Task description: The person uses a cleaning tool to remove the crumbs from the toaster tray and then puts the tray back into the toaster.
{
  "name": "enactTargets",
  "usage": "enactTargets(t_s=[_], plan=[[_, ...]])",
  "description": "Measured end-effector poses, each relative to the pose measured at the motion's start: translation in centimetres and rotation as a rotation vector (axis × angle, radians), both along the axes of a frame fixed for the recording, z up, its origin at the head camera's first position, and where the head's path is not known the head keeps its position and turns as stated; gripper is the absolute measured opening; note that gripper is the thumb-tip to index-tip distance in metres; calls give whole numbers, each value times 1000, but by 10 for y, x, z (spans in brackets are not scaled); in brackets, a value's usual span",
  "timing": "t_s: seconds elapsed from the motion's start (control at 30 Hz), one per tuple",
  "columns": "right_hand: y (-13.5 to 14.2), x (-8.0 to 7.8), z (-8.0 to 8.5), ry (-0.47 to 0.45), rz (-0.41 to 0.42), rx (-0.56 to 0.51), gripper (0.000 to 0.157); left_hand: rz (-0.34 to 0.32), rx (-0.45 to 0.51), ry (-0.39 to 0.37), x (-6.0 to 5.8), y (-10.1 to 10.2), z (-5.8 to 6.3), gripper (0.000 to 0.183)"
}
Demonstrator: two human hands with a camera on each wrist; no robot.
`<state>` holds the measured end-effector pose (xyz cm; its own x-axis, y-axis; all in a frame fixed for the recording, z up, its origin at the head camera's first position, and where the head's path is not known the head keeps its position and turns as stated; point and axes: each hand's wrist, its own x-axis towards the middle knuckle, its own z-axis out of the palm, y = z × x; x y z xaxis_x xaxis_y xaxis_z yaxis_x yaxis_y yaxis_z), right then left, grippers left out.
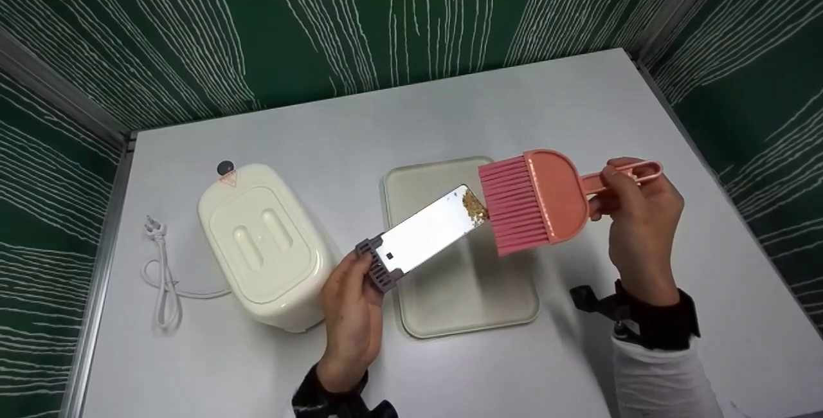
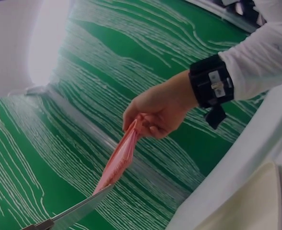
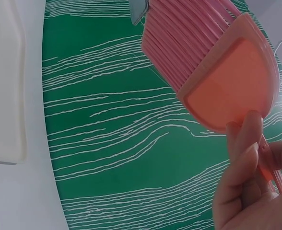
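Observation:
My left hand [image 1: 352,315] grips a shiny metal crumb tray [image 1: 421,236] by its grey slotted end. The crumb tray is held above a cream rectangular tray [image 1: 460,308]. Golden crumbs [image 1: 474,207] lie bunched at its far end. In my right hand [image 1: 643,228] is a pink brush [image 1: 558,196], gripped by its looped handle. Its bristles [image 1: 517,206] reach the crumb tray's far edge. The left wrist view shows the brush [image 2: 116,160] from the side, bristles down at the crumb tray's tip [image 2: 90,203]. In the right wrist view, the brush head [image 3: 232,76] fills the upper right.
A cream toaster [image 1: 263,238] with a lid over its top stands left of my left hand. Its white cord and plug [image 1: 155,230] lie on the white table [image 1: 360,128] at the far left. Green panels with white streaks [image 1: 411,19] enclose the table's back and sides.

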<state>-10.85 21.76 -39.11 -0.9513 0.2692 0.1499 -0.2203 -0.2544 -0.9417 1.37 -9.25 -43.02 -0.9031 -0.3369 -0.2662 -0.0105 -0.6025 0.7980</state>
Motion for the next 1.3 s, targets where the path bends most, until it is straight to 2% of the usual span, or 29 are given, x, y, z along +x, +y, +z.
enactTargets(t_s=[0.23, 0.4, 0.53, 0.77, 0.87, 1.07, 1.3], plan=[[-4, 0, 1, 35, -22, -90, 17, -13, 5, 18, 0, 1, 0, 36], [-17, 6, 0, 35, 15, -90, 16, -3, 21, 25, -1, 1, 0, 35], [-29, 14, -1, 27, 80, -110, 15, 4, 28, 21, -1, 2, 0, 34], [-52, 31, -3, -6, 189, -43, 12, 22, 40, 1, -2, 3, -1, 29], [-59, 36, -4, -4, 247, -63, 14, 22, 39, 5, -2, 3, 0, 29], [-69, 42, -7, 15, 362, -77, 12, 0, 22, 19, -2, 3, 0, 31], [-75, 46, -13, 26, 449, -38, 13, -9, 22, 20, -1, 3, -2, 31]])
